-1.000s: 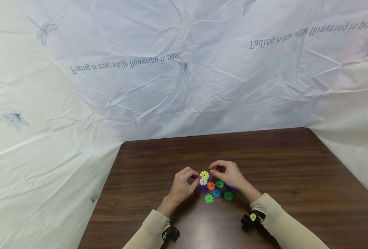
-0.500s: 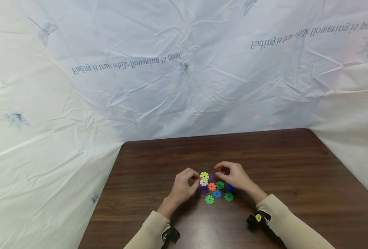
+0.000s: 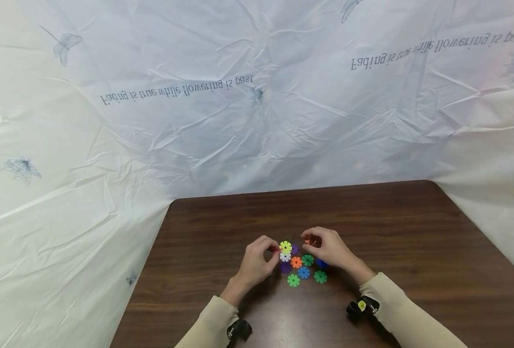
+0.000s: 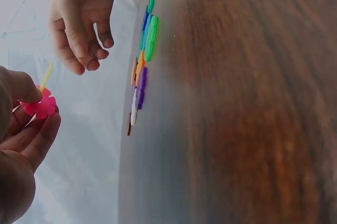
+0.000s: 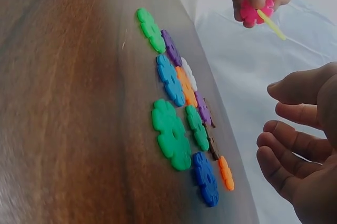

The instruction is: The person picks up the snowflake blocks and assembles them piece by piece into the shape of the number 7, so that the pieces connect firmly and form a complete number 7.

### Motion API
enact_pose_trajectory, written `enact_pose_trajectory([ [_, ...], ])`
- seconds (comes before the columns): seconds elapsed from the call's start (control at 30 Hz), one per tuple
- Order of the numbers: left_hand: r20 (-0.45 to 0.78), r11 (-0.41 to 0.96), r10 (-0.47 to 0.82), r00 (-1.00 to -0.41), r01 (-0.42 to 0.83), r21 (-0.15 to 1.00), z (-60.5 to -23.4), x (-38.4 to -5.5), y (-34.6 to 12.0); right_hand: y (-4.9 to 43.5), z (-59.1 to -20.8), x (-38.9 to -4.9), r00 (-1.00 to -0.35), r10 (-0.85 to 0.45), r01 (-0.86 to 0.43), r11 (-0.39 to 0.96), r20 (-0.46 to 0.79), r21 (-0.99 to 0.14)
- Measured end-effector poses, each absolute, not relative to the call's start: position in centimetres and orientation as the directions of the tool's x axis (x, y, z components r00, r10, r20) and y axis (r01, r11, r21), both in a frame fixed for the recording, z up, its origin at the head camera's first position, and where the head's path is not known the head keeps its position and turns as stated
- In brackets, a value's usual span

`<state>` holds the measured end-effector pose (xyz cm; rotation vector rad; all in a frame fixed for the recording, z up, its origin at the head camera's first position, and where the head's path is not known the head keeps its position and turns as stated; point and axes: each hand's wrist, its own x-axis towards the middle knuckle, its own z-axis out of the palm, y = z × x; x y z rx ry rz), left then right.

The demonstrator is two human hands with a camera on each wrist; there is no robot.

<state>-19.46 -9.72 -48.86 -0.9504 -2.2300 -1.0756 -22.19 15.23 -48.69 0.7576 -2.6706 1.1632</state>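
Note:
Thumb and fingers of my left hand [image 3: 254, 258] pinch a pink notched snowflake disc [image 4: 40, 104], raised above the table. A yellow notched disc [image 3: 285, 247] is joined to it, seen edge-on in both wrist views. My right hand [image 3: 330, 247] hovers to the right, its fingers apart and loosely bent, with nothing between them in the right wrist view. Beneath the hands lie loose discs: a white one [image 3: 285, 257], an orange one [image 3: 296, 262], a blue one [image 3: 303, 272] and a light green one [image 3: 293, 280].
More discs lie close together: dark green [image 5: 171, 135], dark blue [image 5: 205, 179], purple [image 5: 171, 48], brown [image 5: 211, 142] and a second orange one [image 5: 226, 173] near the right hand. The dark wooden table [image 3: 222, 217] meets a white printed sheet [image 3: 257, 135] behind and at the sides.
My right hand has moved right, away from the yellow disc, and its fingers have spread apart. The left hand has stayed nearly still with the joined discs.

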Motion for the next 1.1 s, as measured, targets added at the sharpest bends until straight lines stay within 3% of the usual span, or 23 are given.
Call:
enact_pose_trajectory([
  [0.23,0.677,0.461,0.356,-0.644,0.752,0.472,-48.89,-19.55,-9.68,15.26,-48.76,-22.06,-0.859,-0.408,-0.508,0.604,0.310,-0.614],
  [0.73,0.711,0.442,0.395,-0.583,0.798,0.409,-49.07,-19.78,-9.73,15.70,-49.44,-22.38,-0.848,-0.450,-0.523,0.629,0.280,-0.575],
  [1.1,0.694,0.429,0.379,-0.612,0.780,0.454,-49.35,-19.72,-9.51,15.83,-49.32,-22.31,-0.846,-0.475,-0.521,0.644,0.242,-0.561],
])
